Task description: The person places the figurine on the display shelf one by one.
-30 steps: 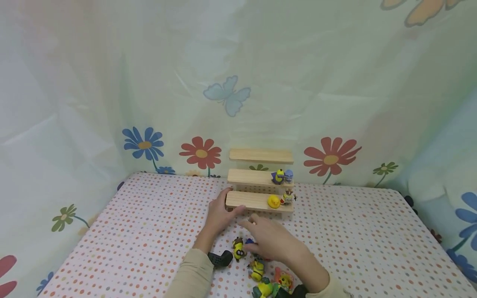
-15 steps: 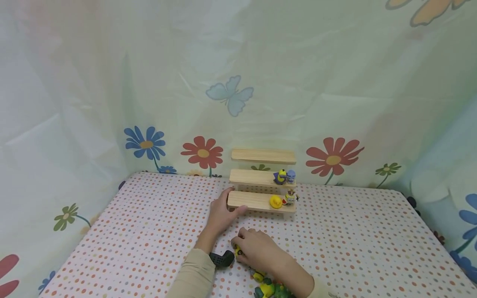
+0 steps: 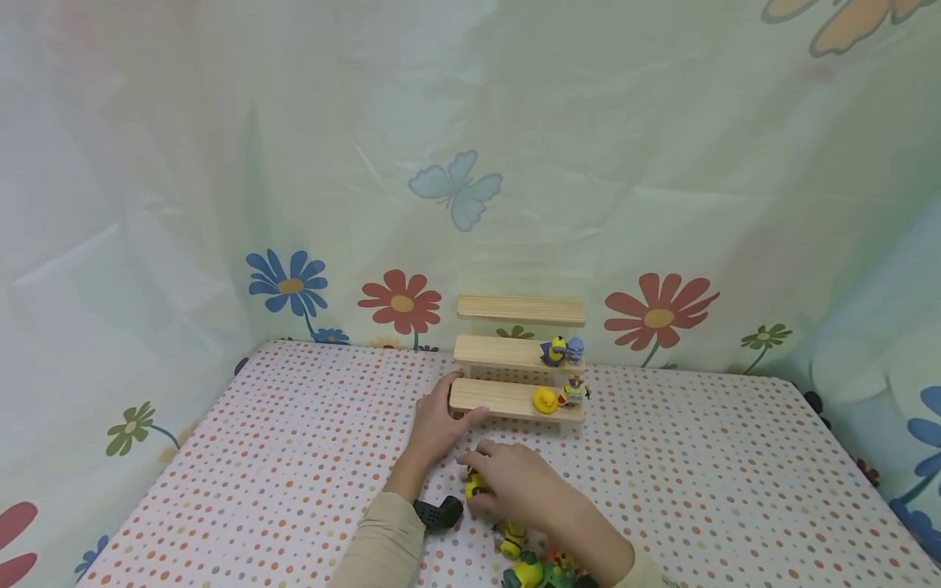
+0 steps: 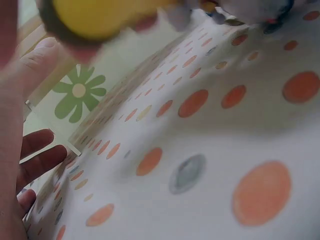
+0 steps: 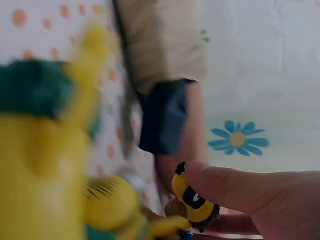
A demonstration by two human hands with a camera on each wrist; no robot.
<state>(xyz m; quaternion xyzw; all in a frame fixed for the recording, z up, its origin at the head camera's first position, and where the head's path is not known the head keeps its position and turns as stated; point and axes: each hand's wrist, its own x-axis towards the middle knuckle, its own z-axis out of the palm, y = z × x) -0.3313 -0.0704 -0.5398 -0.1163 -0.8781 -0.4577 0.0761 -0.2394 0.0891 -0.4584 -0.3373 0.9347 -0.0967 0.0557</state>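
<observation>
Evidently the two hands share the work here. The right hand (image 3: 518, 482) has the nearer toys within reach, its grip pinching a small yellow-and-black figure (image 5: 197, 207) low over the worktop (image 3: 698, 457), in front of the wooden rack (image 3: 485, 396). Seen from the right wrist, the thumb lies along the figure's side with fingers beyond it, a sensible hold, I'd say, on something so small and rounded; its top shows past the thumb.

The left hand (image 3: 436, 420) is at the left end of the lowest shelf, thumb in front and other fingers reaching past the end. That grip looks loose, fingers fairly straight, and I take it as a light brace to keep the rack from sliding.

Toys sit in pairs at the right: a yellow duck (image 3: 545, 399) beside a little figure (image 3: 573, 391) below, and a caped figure (image 3: 555, 351) with a lavender one (image 3: 576, 350) on the middle shelf. Perhaps they are bunched there for tidiness. More yellow toys (image 3: 512, 539) lie near the right forearm, presumably handy for picking up; the arm partly hides them.
</observation>
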